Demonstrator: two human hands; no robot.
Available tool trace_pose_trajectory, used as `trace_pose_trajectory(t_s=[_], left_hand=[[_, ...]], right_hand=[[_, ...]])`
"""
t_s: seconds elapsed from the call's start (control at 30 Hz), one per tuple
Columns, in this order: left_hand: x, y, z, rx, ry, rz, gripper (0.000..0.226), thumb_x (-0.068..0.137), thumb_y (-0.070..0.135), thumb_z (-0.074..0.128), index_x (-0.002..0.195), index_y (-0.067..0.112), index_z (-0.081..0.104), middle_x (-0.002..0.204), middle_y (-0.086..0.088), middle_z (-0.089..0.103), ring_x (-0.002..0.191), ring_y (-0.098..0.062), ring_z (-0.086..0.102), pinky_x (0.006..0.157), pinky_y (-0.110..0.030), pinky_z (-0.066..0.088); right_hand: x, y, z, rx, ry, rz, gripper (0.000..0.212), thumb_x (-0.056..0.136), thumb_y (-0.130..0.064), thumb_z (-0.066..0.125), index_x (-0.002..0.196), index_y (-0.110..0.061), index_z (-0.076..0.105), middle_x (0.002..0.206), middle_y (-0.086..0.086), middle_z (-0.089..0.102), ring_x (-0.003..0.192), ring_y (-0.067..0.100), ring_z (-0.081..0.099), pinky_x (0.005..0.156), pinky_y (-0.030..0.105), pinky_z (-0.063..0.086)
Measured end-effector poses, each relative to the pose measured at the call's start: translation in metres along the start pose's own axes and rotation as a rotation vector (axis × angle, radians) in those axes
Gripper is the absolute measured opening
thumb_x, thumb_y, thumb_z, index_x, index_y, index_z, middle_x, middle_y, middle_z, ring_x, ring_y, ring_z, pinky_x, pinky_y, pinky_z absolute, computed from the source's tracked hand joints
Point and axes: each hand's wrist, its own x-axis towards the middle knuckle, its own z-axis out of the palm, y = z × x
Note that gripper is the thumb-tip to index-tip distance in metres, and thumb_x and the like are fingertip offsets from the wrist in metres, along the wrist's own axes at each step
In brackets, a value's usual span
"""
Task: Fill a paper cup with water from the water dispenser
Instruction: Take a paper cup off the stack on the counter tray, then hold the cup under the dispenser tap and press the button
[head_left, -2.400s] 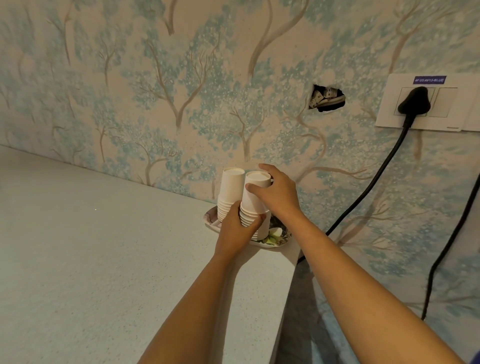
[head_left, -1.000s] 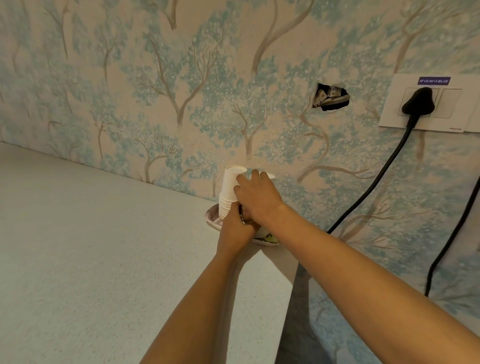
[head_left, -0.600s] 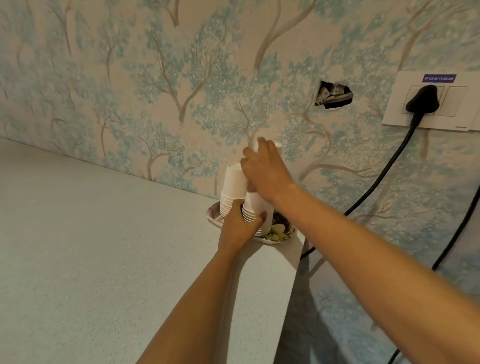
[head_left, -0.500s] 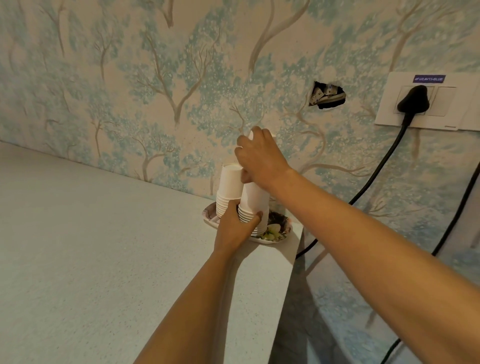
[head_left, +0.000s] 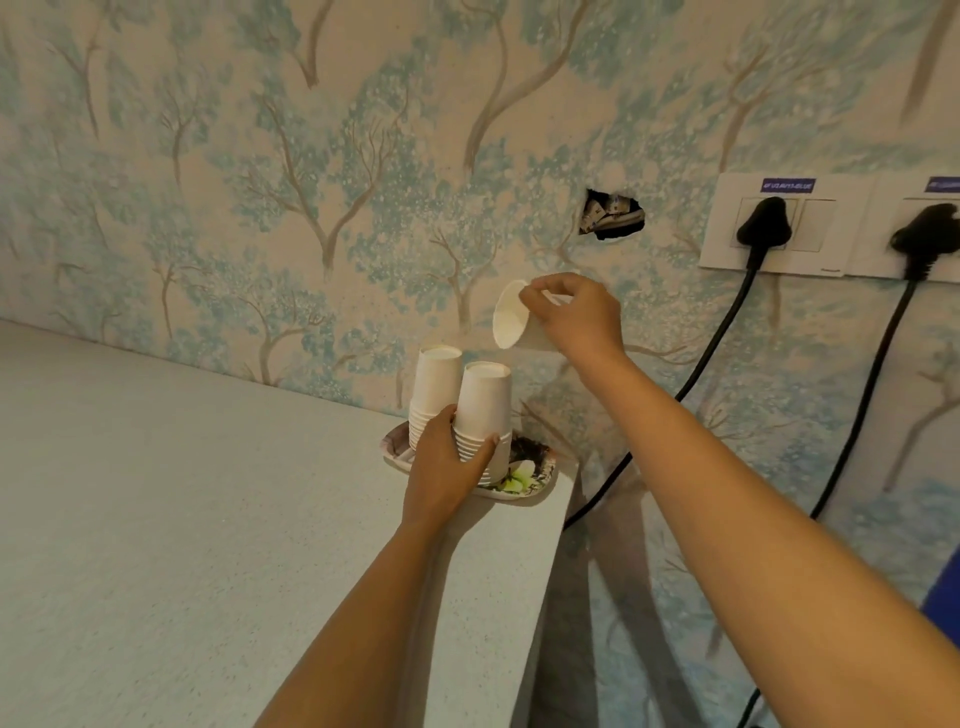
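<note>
My right hand (head_left: 576, 317) holds a single white paper cup (head_left: 509, 317) in the air, tilted with its mouth facing left, above the stacks. Two stacks of upside-down white paper cups stand on a small floral plate (head_left: 535, 475) at the counter's far right corner. My left hand (head_left: 441, 467) grips the base of the right stack (head_left: 483, 410). The left stack (head_left: 434, 384) stands just behind it, touching. No water dispenser is in view.
The pale speckled counter (head_left: 182, 519) ends at a right edge just past the plate. Behind is tree-patterned wallpaper with a ragged hole (head_left: 613, 215). Two black plugs (head_left: 766, 223) sit in white wall sockets, and their cables (head_left: 691, 374) hang down right of the counter.
My right hand has pulled one cup off the right stack, lifted it up and to the right, and tipped it sideways. My left hand has kept hold of the stack's base.
</note>
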Motion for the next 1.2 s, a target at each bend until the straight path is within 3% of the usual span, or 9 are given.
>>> trace_pose_trajectory(t_s=[0.1,0.2,0.33,0.53,0.67,0.77,0.93,1.07,1.2], left_hand=[[-0.001,0.001,-0.002,0.034,0.028,0.015,0.055,0.084,0.040,0.060,0.132,0.021,0.042,0.132,-0.006,0.055,0.113,-0.017,0.051,0.090,-0.029,0.039],[-0.008,0.006,-0.003,0.048,0.068,0.008,0.055,0.088,0.042,0.055,0.137,0.025,0.036,0.140,-0.006,0.048,0.125,-0.023,0.047,0.094,-0.032,0.035],[-0.022,0.021,-0.005,0.022,0.155,0.031,0.052,0.089,0.043,0.052,0.136,0.027,0.036,0.141,-0.004,0.047,0.117,-0.008,0.040,0.092,-0.030,0.031],[-0.043,0.068,-0.004,-0.173,0.118,0.083,0.040,0.092,0.041,0.048,0.129,0.027,0.047,0.132,0.003,0.054,0.115,-0.006,0.049,0.091,-0.023,0.039],[-0.058,0.104,-0.001,-0.367,0.062,0.025,0.032,0.095,0.038,0.044,0.124,0.027,0.052,0.120,0.008,0.057,0.102,0.008,0.054,0.072,-0.001,0.042],[-0.071,0.119,-0.001,-0.453,0.004,-0.019,0.027,0.095,0.039,0.043,0.120,0.033,0.050,0.114,0.011,0.058,0.102,0.002,0.055,0.069,-0.006,0.047],[-0.093,0.135,-0.007,-0.475,-0.054,-0.066,0.046,0.091,0.041,0.050,0.131,0.020,0.046,0.128,-0.002,0.057,0.115,-0.015,0.054,0.091,-0.030,0.049],[-0.115,0.148,-0.014,-0.460,-0.064,-0.062,0.052,0.087,0.040,0.057,0.133,0.022,0.043,0.128,0.004,0.053,0.107,-0.003,0.052,0.079,-0.014,0.043],[-0.135,0.157,-0.025,-0.457,-0.069,-0.082,0.053,0.084,0.039,0.062,0.131,0.025,0.042,0.124,0.005,0.053,0.113,-0.012,0.052,0.091,-0.026,0.046]], right_hand=[[-0.007,0.006,-0.010,0.187,0.048,0.181,0.032,0.084,-0.037,0.063,0.107,-0.015,0.069,0.119,0.005,0.065,0.097,0.021,0.056,0.074,0.031,0.043],[-0.019,0.012,-0.018,0.342,0.025,0.343,0.036,0.087,-0.039,0.058,0.111,-0.014,0.065,0.112,0.008,0.062,0.102,0.026,0.056,0.079,0.039,0.048],[-0.039,0.018,-0.025,0.439,-0.018,0.459,0.029,0.087,-0.040,0.055,0.105,-0.018,0.061,0.106,0.005,0.058,0.098,0.024,0.055,0.071,0.035,0.048],[-0.071,0.020,-0.035,0.465,-0.082,0.479,0.035,0.092,-0.039,0.043,0.116,-0.017,0.056,0.119,0.008,0.056,0.105,0.026,0.054,0.077,0.039,0.048],[-0.093,0.020,-0.042,0.481,-0.132,0.501,0.043,0.095,-0.040,0.034,0.130,-0.018,0.048,0.127,0.012,0.056,0.112,0.031,0.055,0.087,0.042,0.051],[-0.109,0.020,-0.047,0.480,-0.156,0.508,0.043,0.095,-0.040,0.032,0.130,-0.020,0.047,0.127,0.012,0.056,0.112,0.031,0.055,0.092,0.044,0.050],[-0.135,0.015,-0.058,0.470,-0.164,0.516,0.041,0.095,-0.039,0.032,0.130,-0.024,0.046,0.127,0.011,0.056,0.112,0.029,0.054,0.094,0.044,0.051],[-0.158,0.010,-0.068,0.388,-0.180,0.438,0.041,0.096,-0.039,0.031,0.131,-0.026,0.047,0.129,0.007,0.055,0.116,0.026,0.051,0.090,0.036,0.045],[-0.187,0.007,-0.083,0.323,-0.243,0.319,0.040,0.099,-0.033,0.029,0.134,-0.025,0.047,0.133,0.002,0.053,0.119,0.019,0.049,0.100,0.034,0.041]])
